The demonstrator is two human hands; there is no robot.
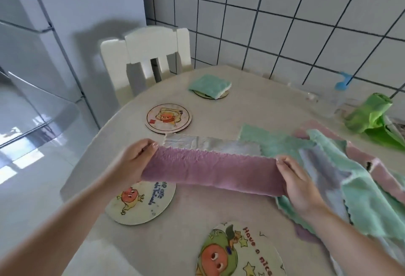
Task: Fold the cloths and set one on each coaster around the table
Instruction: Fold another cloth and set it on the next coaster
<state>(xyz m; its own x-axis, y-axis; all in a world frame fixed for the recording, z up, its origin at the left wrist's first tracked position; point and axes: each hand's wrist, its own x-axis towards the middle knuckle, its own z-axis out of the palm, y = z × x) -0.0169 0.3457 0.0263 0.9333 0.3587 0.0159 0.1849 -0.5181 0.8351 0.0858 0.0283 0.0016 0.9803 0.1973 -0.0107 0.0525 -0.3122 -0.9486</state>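
You are pinching the purple cloth at both ends, left hand and right hand, keeping its fold taut. It is hanging over a bare coaster, probably its destination.

Home kitchen or dining corner: white tiled wall with dark grout at 1 o'clock, glossy fridge at 10, white chair at 12, beige table with cartoon coasters.

Both forearms extend forward over the table. The left hand and right hand each pinch one end of the purple cloth, fingers curled.
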